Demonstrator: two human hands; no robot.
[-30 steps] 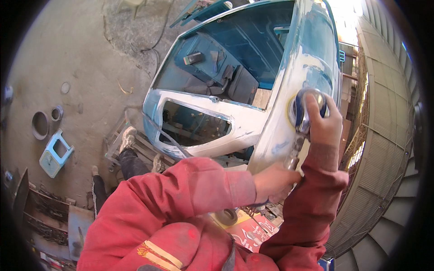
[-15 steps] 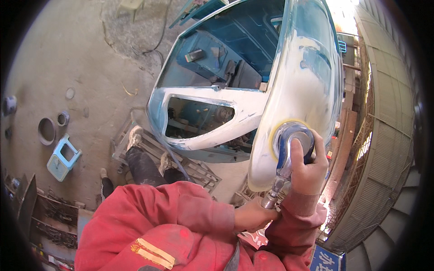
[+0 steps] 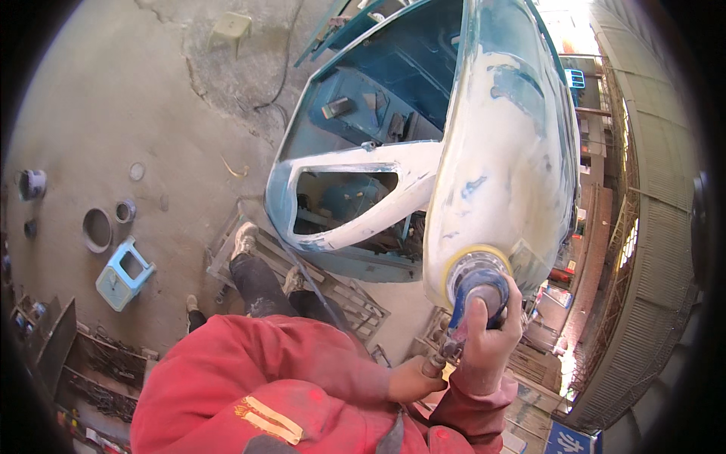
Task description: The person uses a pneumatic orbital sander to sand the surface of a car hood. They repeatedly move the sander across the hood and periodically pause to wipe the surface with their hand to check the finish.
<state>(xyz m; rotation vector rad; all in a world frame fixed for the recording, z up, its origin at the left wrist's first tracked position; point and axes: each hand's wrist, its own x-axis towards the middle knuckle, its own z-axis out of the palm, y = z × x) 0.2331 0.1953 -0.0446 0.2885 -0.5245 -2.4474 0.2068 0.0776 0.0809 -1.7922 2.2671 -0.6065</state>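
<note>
My right hand is closed over the head of a blue and silver air sander, its thumb lying on top. The sander's round pad, with a yellow rim, rests on the near end of a curved white and blue vehicle body shell. Lower down, my left hand is wrapped round the metal fitting at the tail of the sander's handle. Bare blue patches show through the white coat on the shell. Part of the left hand's fingers is hidden by the fitting and the right sleeve.
A wooden pallet lies under my feet. To the left stand a light blue stool and several round tubs. A beige stool is at the far left, near a dark hose. Corrugated wall sheeting runs along the right.
The sander has slid toward me, closer to the shell's near end, with both hands still on it. The whole view has shifted slightly.
</note>
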